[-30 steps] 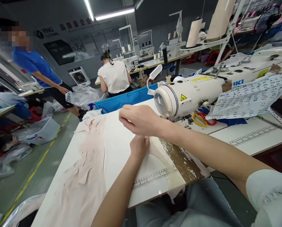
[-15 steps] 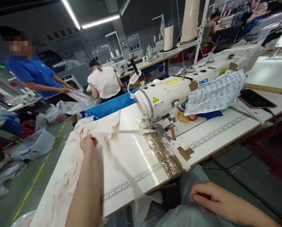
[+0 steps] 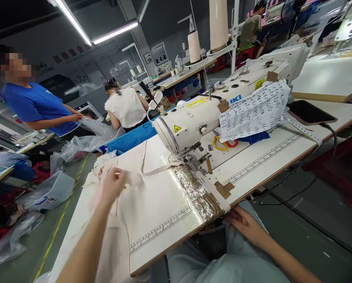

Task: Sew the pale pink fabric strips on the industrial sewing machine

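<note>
My left hand (image 3: 113, 186) is over the left part of the sewing table, fingers pinched together. A blurred pale fabric piece (image 3: 134, 179) is at its fingertips. Under and beside that hand, thin pale fabric pieces (image 3: 113, 243) lie spread along the left edge. A narrow pale strip (image 3: 161, 168) runs to the needle area of the sewing machine (image 3: 190, 122). My right hand (image 3: 246, 224) is low at the table's front edge with its fingers curled, beside the end of a pale band (image 3: 214, 192). What its fingers hold, if anything, is hidden.
Yellow-and-red-handled scissors (image 3: 221, 143), a written paper sheet (image 3: 252, 112) and a phone (image 3: 311, 112) are around the machine. Thread cones (image 3: 220, 25) stand behind. A person in blue (image 3: 43, 102) handles clear plastic at the left; other people sit farther back.
My right hand has moved up from my lap to the table's front edge. The long fabric piece that hung over the front edge has swung left. The view has shifted slightly.
</note>
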Demonstrator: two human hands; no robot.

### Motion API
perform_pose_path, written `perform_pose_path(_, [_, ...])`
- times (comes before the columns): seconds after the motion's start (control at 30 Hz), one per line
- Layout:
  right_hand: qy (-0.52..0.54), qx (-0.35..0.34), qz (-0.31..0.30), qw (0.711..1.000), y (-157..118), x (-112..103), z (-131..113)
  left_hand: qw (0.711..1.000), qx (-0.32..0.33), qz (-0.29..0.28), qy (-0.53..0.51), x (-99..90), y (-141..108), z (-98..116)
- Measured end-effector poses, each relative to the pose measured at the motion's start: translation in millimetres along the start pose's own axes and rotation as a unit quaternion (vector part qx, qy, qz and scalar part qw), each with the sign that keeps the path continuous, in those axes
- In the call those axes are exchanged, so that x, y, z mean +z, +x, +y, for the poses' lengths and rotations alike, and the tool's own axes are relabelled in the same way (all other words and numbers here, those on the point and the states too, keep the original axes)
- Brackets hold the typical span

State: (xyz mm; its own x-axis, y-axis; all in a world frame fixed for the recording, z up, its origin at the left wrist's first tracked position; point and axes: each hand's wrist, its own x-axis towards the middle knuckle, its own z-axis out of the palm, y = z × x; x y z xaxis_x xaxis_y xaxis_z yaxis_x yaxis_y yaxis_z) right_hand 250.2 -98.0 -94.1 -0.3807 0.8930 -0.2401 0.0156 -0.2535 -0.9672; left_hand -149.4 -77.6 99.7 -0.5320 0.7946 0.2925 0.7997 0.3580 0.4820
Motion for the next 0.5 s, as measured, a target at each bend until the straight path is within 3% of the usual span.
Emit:
perform_pose_path(0.1, [0.008,-0.002,-0.011,1.0,5.0,3.5,-2.9,0.986,0.087,-0.14,-0.005,57.3,-37.2,24.3])
perform_pose_path(0.2, [0.007,-0.001,-0.016,1.0,6.3,2.6,-1.4,0.977,0.141,-0.156,0.022,97.4,-48.8,49.6])
perform_pose_path(0.33, [-0.003,0.001,-0.018,1.0,0.3,2.1,7.5,0.979,0.15,-0.122,0.071,130.3,-18.9,77.5])
perform_pose_path(0.5, [-0.018,0.006,-0.006,1.0,-5.3,4.3,19.2,0.981,0.131,-0.118,0.086,163.6,29.5,101.3])
